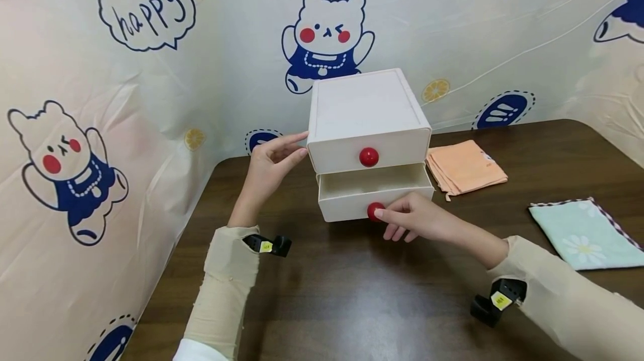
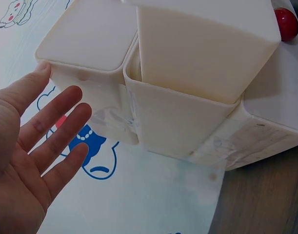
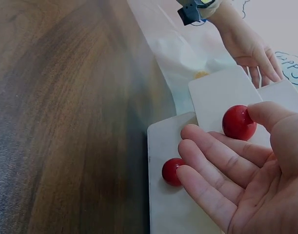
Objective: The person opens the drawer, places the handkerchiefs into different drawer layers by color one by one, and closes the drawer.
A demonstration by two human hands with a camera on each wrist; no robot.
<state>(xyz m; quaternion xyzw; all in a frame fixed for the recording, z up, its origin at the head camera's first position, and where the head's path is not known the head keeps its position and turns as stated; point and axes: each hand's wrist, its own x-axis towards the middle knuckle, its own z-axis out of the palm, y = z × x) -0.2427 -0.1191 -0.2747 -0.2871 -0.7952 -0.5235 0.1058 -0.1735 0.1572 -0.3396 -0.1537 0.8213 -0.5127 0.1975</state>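
A white two-drawer box [image 1: 366, 101] stands on the table, its upper drawer [image 1: 334, 157] pushed in. The lower drawer [image 1: 344, 208] is pulled part way out, so its pale inner walls show. My right hand [image 1: 420, 217] pinches the lower drawer's red knob [image 3: 238, 123] between thumb and index finger; the other fingers extend beneath. At the box's left side is my left hand [image 1: 271, 168], fingers loosely spread. In the left wrist view, the thumb [image 2: 34, 83] meets the edge of the box. The upper drawer has a matching red knob [image 1: 369, 157].
A folded orange cloth [image 1: 465, 166] lies just right of the box. Farther right is a folded mint-green cloth [image 1: 586, 232] with a daisy print. A printed sheet [image 1: 241, 59] hangs behind the brown table [image 1: 362, 305] and along its left side.
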